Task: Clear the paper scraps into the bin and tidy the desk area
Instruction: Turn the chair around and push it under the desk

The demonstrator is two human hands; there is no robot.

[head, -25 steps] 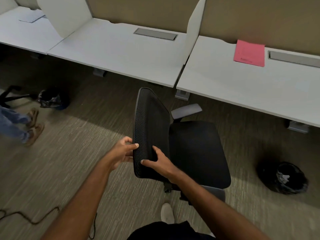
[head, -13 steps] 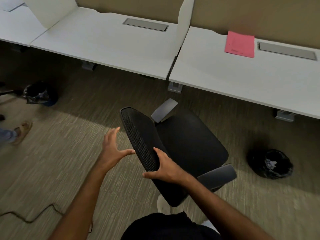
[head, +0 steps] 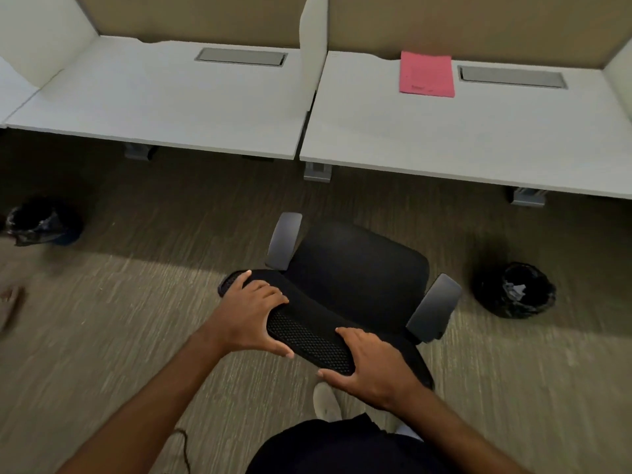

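Note:
A black office chair (head: 355, 268) with grey armrests stands on the carpet in front of the desks, its seat facing them. My left hand (head: 251, 314) grips the left end of its mesh backrest top (head: 307, 333). My right hand (head: 372, 369) grips the right end of the same edge. A black-lined bin (head: 514, 290) with pale paper scraps inside sits on the floor right of the chair. A pink paper (head: 427, 74) lies flat at the back of the right white desk (head: 461, 138).
A second white desk (head: 164, 104) stands at left, split from the right one by a white divider (head: 313, 35). Another black-lined bin (head: 42, 222) sits on the floor far left. A dark cable (head: 183, 449) lies on the carpet near my left arm. My shoe (head: 326, 401) shows below the chair.
The chair has swivelled so its seat faces the desks. My left hand, open and off the backrest half a second ago, now grips it again. The view moved right.

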